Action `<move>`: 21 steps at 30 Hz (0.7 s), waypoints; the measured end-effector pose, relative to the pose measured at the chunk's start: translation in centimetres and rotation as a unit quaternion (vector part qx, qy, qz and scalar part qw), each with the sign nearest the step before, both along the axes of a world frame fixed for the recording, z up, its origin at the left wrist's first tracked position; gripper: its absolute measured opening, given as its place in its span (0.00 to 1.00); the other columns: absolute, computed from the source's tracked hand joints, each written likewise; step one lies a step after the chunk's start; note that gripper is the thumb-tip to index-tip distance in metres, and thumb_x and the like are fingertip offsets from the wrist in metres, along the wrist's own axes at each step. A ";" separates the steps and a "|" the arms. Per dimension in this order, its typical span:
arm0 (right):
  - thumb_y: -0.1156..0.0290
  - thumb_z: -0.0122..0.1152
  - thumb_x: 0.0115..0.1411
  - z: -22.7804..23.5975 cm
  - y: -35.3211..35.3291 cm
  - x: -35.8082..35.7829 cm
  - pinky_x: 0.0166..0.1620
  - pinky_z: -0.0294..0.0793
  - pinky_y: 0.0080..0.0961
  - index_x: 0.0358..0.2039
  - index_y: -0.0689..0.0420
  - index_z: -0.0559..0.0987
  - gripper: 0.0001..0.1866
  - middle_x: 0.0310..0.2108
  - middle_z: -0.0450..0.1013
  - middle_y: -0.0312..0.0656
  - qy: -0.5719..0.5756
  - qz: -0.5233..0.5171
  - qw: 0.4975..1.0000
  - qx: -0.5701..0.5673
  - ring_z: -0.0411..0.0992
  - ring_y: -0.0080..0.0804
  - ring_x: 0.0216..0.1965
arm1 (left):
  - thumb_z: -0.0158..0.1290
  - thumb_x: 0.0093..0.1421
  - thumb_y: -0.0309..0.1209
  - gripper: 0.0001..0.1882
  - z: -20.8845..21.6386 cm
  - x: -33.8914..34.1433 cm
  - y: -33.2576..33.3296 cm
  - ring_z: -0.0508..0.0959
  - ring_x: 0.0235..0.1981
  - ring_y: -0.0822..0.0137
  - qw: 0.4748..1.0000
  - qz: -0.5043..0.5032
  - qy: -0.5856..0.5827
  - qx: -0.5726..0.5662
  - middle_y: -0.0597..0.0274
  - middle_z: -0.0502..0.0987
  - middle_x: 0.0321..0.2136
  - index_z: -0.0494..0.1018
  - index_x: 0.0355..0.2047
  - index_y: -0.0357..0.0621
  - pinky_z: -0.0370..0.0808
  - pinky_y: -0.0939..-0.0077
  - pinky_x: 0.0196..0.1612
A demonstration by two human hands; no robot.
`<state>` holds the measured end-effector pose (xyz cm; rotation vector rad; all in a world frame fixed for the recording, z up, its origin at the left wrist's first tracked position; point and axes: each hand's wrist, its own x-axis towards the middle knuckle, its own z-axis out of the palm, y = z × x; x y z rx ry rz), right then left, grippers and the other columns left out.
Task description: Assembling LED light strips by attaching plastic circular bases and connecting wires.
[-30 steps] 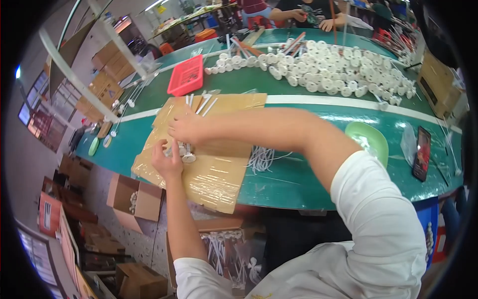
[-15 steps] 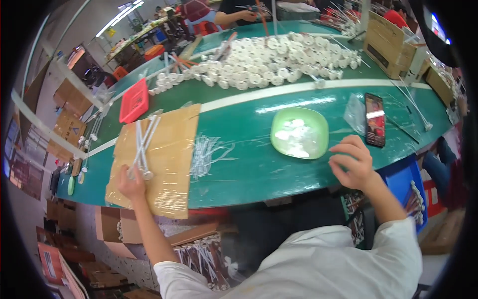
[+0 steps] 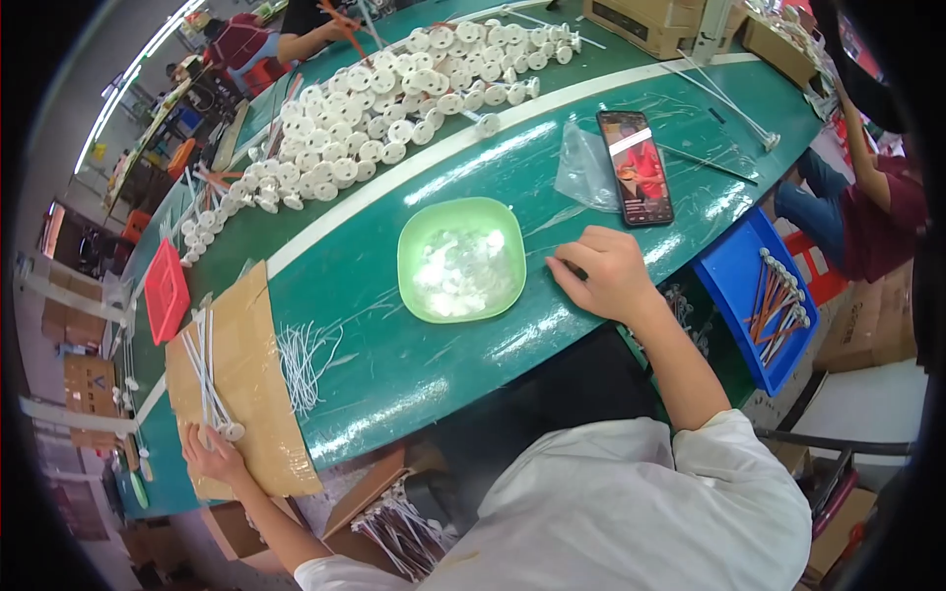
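My left hand (image 3: 210, 457) rests at the lower part of a brown cardboard sheet (image 3: 251, 394), its fingers apart beside the round white ends of several crossed white rods (image 3: 204, 360). Whether the fingertips touch those ends is hard to tell. My right hand (image 3: 606, 276) is low over the green table, fingers curled in and thumb near them; anything between them is hidden. To its left stands a light green bowl (image 3: 406, 271) holding small, shiny, clear-looking pieces. A bundle of thin white strips (image 3: 307, 366) lies between the cardboard and the bowl.
A large heap of white discs (image 3: 340, 138) fills the far side. A lit phone (image 3: 639, 167) and a clear plastic bag (image 3: 588, 169) lie beyond my right hand. A red basket (image 3: 166, 291) is at left; a blue tray of rods (image 3: 734, 271) is at right. Other people sit nearby.
The view has swung to the right. My right hand has gone from spread fingers to curled ones, lower beside the bowl. My left hand stays by the rod ends.
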<state>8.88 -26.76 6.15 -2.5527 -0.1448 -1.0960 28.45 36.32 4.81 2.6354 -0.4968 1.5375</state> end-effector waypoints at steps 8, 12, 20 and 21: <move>0.74 0.67 0.47 0.0 0.0 -0.3 0.24 0.69 0.32 0.20 0.56 0.76 0.06 0.16 0.67 0.38 0.018 -0.004 1.000 -0.025 0.69 0.36 0.20 | 0.48 0.64 0.35 0.16 2.2 -1.2 -2.7 0.74 0.43 0.49 0.996 0.069 -0.036 0.032 0.49 0.75 0.45 0.72 0.45 0.34 0.69 0.57 0.47; 0.72 0.65 0.49 -0.6 0.5 0.4 0.25 0.70 0.33 0.19 0.55 0.74 0.08 0.16 0.67 0.38 0.036 0.044 0.998 -0.023 0.70 0.38 0.22 | 0.50 0.62 0.33 0.15 3.2 -3.7 -10.4 0.73 0.45 0.48 0.986 0.005 -0.166 0.006 0.45 0.74 0.45 0.71 0.43 0.34 0.69 0.57 0.49; 0.74 0.67 0.47 0.5 0.1 0.2 0.24 0.67 0.34 0.20 0.56 0.75 0.07 0.15 0.66 0.39 0.043 0.031 0.999 0.001 0.68 0.38 0.19 | 0.57 0.48 0.20 0.08 8.3 -3.4 -37.9 0.78 0.33 0.55 0.865 -0.487 0.097 -0.067 0.50 0.78 0.31 0.73 0.29 0.37 0.74 0.67 0.37; 0.75 0.67 0.47 0.5 0.5 0.5 0.23 0.66 0.33 0.20 0.56 0.75 0.07 0.14 0.66 0.39 0.051 0.024 0.998 0.014 0.68 0.38 0.19 | 0.59 0.48 0.22 0.05 7.8 -2.1 -39.8 0.78 0.29 0.57 0.865 -0.489 0.092 -0.063 0.54 0.78 0.28 0.74 0.26 0.38 0.74 0.69 0.34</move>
